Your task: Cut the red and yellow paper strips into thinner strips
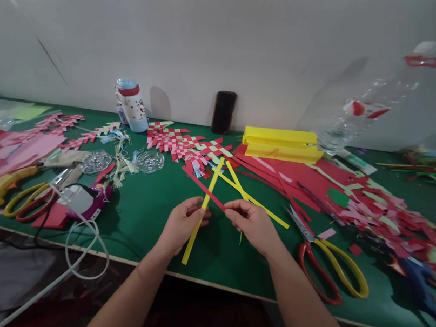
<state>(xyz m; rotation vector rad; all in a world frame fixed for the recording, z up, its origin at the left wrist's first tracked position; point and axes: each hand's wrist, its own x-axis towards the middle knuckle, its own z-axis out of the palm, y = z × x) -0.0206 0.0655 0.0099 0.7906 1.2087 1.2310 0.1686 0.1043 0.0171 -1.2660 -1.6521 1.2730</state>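
Observation:
My left hand pinches a long yellow paper strip that slants down toward the table's front edge. My right hand pinches the lower end of a red paper strip and several crossing yellow strips that fan up and to the right. Both hands hover just above the green table, close together, fingers closed on the strips. Woven red and pale green paper pieces lie just beyond the strips.
Red-and-yellow scissors lie right of my right hand, beside a heap of red paper scraps. Yellow folded sheets, a phone, a small bottle, a clear plastic bottle, more scissors, a white cable.

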